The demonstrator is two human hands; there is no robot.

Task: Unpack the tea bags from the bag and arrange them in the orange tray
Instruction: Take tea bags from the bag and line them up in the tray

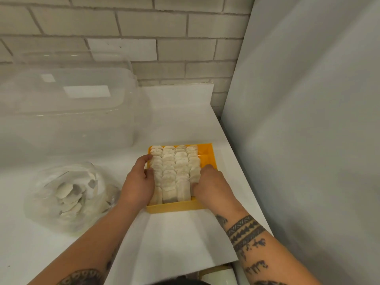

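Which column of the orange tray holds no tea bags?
The rightmost column, by the right hand: bare orange shows there, while the four columns to its left are packed with tea bags.

One tray, one bag, four tea-bag rows.

Only one camera here, a wide-angle strapped to my head, looking forward and down at the white counter. It's pretty close in: my arms come up from the bottom edge, left hand and right hand near dead centre at the orange tray. Tiled wall runs across the top.
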